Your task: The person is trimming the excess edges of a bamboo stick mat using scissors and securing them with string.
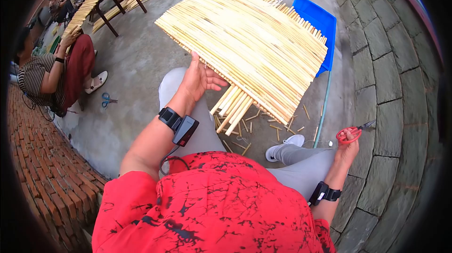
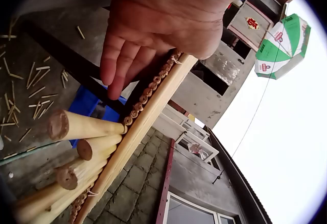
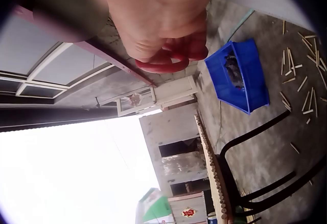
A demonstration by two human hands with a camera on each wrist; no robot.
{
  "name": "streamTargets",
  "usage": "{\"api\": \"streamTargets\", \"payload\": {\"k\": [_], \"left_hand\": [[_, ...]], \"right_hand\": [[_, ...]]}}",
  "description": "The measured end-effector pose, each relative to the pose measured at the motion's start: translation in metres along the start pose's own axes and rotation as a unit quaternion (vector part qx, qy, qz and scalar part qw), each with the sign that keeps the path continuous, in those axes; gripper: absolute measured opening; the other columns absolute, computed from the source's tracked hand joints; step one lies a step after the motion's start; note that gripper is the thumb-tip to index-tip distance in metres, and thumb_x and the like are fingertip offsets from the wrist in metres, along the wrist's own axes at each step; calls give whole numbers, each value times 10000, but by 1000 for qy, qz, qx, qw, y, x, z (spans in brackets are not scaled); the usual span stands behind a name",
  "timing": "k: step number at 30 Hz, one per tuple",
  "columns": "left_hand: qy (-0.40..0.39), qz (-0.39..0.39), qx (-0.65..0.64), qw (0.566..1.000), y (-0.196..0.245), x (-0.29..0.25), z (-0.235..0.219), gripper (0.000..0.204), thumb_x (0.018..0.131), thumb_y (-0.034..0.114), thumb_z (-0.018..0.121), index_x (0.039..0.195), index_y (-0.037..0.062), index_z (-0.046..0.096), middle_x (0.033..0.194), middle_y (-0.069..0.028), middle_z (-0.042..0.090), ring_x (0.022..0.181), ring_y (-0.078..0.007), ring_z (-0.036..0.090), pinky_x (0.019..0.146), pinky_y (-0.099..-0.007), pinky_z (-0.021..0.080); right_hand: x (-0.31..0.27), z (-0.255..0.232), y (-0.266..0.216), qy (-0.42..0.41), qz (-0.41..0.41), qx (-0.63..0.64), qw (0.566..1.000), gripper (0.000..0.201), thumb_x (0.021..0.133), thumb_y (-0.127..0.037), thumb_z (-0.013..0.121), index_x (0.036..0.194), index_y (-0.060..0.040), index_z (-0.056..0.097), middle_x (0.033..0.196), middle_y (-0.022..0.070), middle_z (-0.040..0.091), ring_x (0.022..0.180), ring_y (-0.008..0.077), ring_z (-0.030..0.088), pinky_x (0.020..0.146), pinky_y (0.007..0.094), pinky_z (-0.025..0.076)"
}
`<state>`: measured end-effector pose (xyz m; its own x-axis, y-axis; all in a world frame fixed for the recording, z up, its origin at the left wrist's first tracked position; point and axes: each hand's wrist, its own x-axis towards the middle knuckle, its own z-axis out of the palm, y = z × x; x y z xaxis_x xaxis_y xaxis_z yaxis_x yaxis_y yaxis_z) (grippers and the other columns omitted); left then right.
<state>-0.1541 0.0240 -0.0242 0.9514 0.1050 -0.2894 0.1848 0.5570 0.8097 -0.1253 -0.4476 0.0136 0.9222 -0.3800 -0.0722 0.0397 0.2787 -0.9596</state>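
Yellow sticks make a mat (image 1: 245, 32) in front of the person. It looks light but stiff along the sticks, so opposite edges seem good to hold. The left hand (image 1: 195, 81) is at its near edge, fingers not curled round it. The right hand (image 1: 347, 148) grips red scissors (image 1: 359, 133). Short stick bits (image 1: 306, 111) lie on hard grey ground (image 1: 141, 64), near a blue tub (image 1: 315, 15).

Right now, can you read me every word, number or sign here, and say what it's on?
Nothing here is clear enough to quote.
Red diamond sign on the pale panel: yellowish writing, too blurred to read.
Green and white umbrella: red marks, too small to read.
Black box on the left wrist: a tiny red mark, too small to read.
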Motion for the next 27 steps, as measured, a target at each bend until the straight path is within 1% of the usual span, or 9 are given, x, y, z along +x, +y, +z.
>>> {"api": "streamTargets", "payload": {"k": [3, 5, 6, 10, 12, 18, 22, 25, 27], "left_hand": [[42, -4, -37, 998, 2, -9, -3, 788, 848, 670, 180, 1020, -28, 503, 736, -193, 613, 600, -234, 625, 495, -272, 501], [116, 9, 63, 991, 1, -14, -10, 745, 852, 665, 148, 917, 5, 486, 684, -169, 598, 550, -205, 604, 472, -255, 490], [133, 15, 47, 990, 4, -19, -6, 661, 864, 647, 188, 801, 49, 462, 633, -154, 585, 491, -180, 580, 429, -240, 464], [137, 14, 100, 985, 10, -8, -8, 558, 892, 572, 309, 780, 50, 471, 587, -134, 575, 437, -158, 554, 392, -219, 439], [150, 12, 131, 980, 9, -2, -10, 468, 861, 491, 489, 741, 39, 480, 552, -129, 565, 392, -144, 529, 337, -204, 393], [139, 66, 71, 986, -1, -8, -8, 303, 871, 327, 548, 755, 54, 489, 567, -107, 580, 403, -118, 531, 357, -195, 399], [120, 59, 56, 989, -5, -17, -9, 198, 877, 229, 538, 822, 45, 489, 629, -100, 595, 458, -120, 553, 398, -200, 424], [155, 50, 75, 984, -5, -25, 0, 132, 863, 147, 537, 894, 33, 478, 692, -86, 597, 526, -115, 564, 454, -205, 441], [224, 162, 116, 954, -6, -29, 5, 135, 851, 101, 527, 959, 41, 473, 756, -85, 609, 602, -121, 580, 516, -212, 450]], "right_hand": [[4, -1, 5, 1, -3, -3, 1000, 283, 737, 31, 597, 1003, 14, 504, 868, 87, 549, 766, 173, 562, 684, 275, 484], [8, 0, 6, -14, -1, -5, 1000, 288, 737, 31, 598, 1008, 14, 503, 873, 87, 550, 767, 172, 563, 683, 276, 485], [5, -1, 7, -19, 1, -2, 1000, 292, 737, 31, 599, 1012, 14, 502, 879, 87, 550, 767, 172, 564, 682, 277, 486], [10, -2, 8, -29, 1, -3, 1000, 295, 738, 29, 602, 1016, 15, 503, 890, 87, 555, 763, 169, 567, 677, 281, 489], [8, 0, 8, -19, -1, -5, 1000, 306, 739, 27, 605, 1027, 18, 503, 892, 87, 560, 759, 167, 570, 677, 281, 492], [7, -5, 8, -19, 10, -15, 1000, 320, 740, 24, 606, 1043, 20, 502, 892, 91, 563, 767, 168, 577, 673, 282, 497], [8, -6, 9, -18, 12, -15, 1000, 322, 741, 22, 606, 1045, 20, 500, 892, 91, 563, 762, 167, 576, 664, 284, 497], [6, -2, 7, -10, 17, -14, 1000, 327, 742, 20, 609, 1050, 19, 497, 891, 89, 562, 759, 164, 574, 659, 284, 497], [5, -3, 7, -32, 12, -4, 999, 330, 741, 14, 614, 1050, 18, 497, 890, 86, 561, 758, 166, 574, 664, 285, 497]]}}
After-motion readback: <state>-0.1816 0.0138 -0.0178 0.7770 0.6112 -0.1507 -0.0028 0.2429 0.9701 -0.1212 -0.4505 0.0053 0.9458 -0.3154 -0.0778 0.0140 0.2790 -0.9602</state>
